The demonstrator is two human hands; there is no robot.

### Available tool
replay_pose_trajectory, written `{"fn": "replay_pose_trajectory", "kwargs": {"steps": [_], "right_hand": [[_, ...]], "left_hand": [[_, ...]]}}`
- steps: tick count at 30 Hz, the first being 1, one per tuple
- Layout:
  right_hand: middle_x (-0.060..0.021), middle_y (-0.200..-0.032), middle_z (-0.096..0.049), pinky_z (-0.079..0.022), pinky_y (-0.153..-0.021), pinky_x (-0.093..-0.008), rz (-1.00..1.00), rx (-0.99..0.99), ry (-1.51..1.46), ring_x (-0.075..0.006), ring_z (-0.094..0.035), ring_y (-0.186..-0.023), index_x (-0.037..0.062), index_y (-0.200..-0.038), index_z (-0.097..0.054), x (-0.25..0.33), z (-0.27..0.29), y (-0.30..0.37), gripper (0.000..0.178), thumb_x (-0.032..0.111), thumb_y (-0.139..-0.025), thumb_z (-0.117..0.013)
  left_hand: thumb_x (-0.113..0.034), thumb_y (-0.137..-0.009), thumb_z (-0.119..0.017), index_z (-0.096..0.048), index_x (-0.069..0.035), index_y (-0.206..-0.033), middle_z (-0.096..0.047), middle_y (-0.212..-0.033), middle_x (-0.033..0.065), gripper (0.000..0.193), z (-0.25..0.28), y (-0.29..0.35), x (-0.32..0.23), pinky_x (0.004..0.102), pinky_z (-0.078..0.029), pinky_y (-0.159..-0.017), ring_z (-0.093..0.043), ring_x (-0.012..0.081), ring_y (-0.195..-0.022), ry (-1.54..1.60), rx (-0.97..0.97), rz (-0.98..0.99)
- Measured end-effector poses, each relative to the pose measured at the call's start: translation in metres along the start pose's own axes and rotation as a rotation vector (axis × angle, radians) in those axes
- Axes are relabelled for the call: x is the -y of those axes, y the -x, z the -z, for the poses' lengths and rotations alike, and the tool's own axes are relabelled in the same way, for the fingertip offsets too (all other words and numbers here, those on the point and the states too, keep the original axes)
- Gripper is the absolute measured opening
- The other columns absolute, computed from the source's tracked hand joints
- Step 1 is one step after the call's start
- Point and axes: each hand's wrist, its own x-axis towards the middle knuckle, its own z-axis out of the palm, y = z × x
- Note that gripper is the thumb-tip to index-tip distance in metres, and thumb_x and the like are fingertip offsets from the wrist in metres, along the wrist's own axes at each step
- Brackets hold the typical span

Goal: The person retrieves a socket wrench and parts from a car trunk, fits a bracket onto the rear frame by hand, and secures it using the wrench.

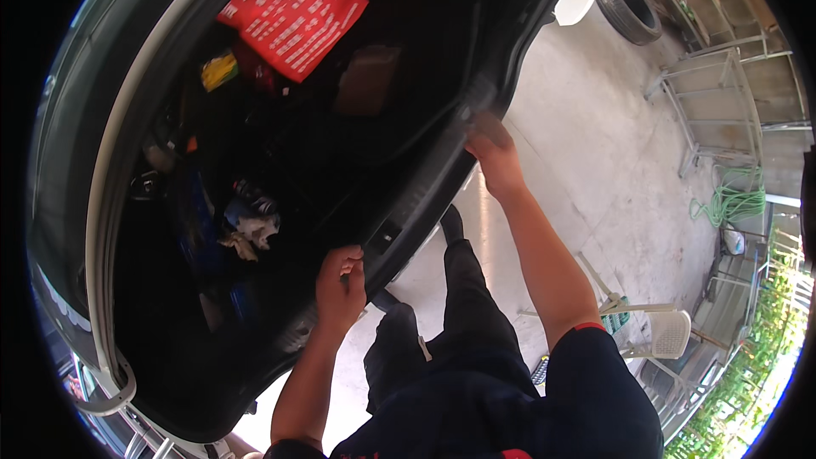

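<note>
Two bare hands of yours are at the car trunk's dark sill (416, 200), the thing you are working at, which runs slantwise in front of you along the opening's near edge. Your left hand (342, 289) is at the lower stretch, fingers curled and thumb close to them; you can't tell whether they pinch anything. Your right hand (495, 149) is farther up the sill, its fingertips blurred, so its grip can't be told either.

The sill stands between you and the trunk's load. Inside you have one red printed sheet or bag (297, 13) at the far end, one yellow packet (219, 71) just beside it, one flat brown piece (367, 79), one small orange piece (192, 144), and one crumpled whitish bundle (257, 228) nearer your left hand. Shadow hides anything else in there from a sure count.

On your right, across the pale floor (595, 161), are one tyre (629, 7), one metal frame (714, 102), one tangle of green hose (729, 195), and one cream chair back (670, 334) beyond your right elbow.
</note>
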Motion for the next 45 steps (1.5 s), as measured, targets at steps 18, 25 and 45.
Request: {"fn": "replay_pose_trajectory", "kwargs": {"steps": [18, 25, 45], "right_hand": [[-0.0278, -0.116, -0.069, -0.056, -0.096, -0.044, 0.53, 0.087, 0.554, -0.0394, -0.069, -0.111, -0.0075, -0.13, -0.067, 0.099, -0.054, -0.19, 0.047, 0.015, -0.089, -0.072], [-0.0308, -0.135, -0.054, -0.046, -0.107, -0.052, 0.592, 0.106, 0.435, -0.0476, -0.055, -0.123, -0.0065, -0.144, -0.054, 0.171, -0.186, -0.145, 0.067, 0.008, -0.081, -0.073], [-0.0224, -0.1, -0.074, -0.061, -0.07, -0.0415, -0.026, 0.29, 0.269, -0.0308, -0.075, -0.082, 0.0012, -0.115, -0.074, 0.022, -0.123, -0.177, 0.021, 0.005, -0.099, -0.062]], "left_hand": [[0.0, -0.093, -0.068, -0.067, -0.002, -0.126, -0.07, -0.12, 0.0158, 0.033, -0.193, -0.206, -0.098, 0.0367, -0.059, -0.09, -0.072, 0.0282, -0.107, -0.136, 0.056, -0.05], [-0.018, -0.098, -0.066, -0.057, -0.009, -0.15, -0.048, -0.163, 0.0173, 0.053, -0.18, -0.264, -0.069, 0.0496, -0.042, -0.119, -0.048, 0.0359, -0.148, -0.434, 0.109, -0.302], [-0.005, -0.099, -0.056, -0.066, -0.003, -0.139, -0.071, -0.137, 0.015, 0.041, -0.064, -0.393, -0.115, 0.0405, -0.055, -0.107, -0.068, 0.0319, -0.128, -0.616, -0.347, -0.242]]}}
